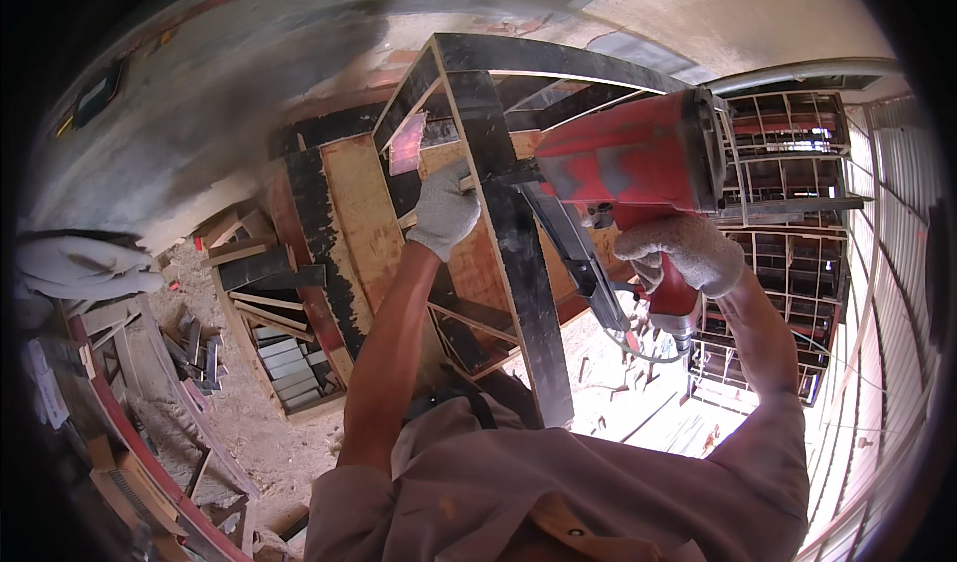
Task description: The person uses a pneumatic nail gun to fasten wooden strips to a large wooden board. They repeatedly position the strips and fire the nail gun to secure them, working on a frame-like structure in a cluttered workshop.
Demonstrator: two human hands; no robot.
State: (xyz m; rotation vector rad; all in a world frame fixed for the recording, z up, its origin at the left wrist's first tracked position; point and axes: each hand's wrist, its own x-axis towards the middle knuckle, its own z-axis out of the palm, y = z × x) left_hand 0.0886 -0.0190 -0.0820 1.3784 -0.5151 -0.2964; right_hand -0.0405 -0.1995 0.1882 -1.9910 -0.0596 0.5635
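My right hand point(693, 253), in a grey work glove, is wrapped around the handle of a red nail gun point(628, 158). The gun's nose meets the face of a black-faced board point(513, 233), and its long dark magazine point(588, 263) slants down toward me. That board is part of a black wooden frame point(548, 59). Just left of the board, my gloved left hand point(446, 213) is closed on a short wooden strip point(408, 219) at the frame. The fingertips of that hand are partly hidden. A thin air hose point(648, 356) hangs from the gun's handle.
Worn plywood panels point(364, 233) lie beside the frame, left of it. Wood offcuts point(194, 353) litter the dusty floor, and a crate holds grey blocks point(289, 368). Stacked slatted frames point(783, 183) and a corrugated wall point(902, 193) stand to the right.
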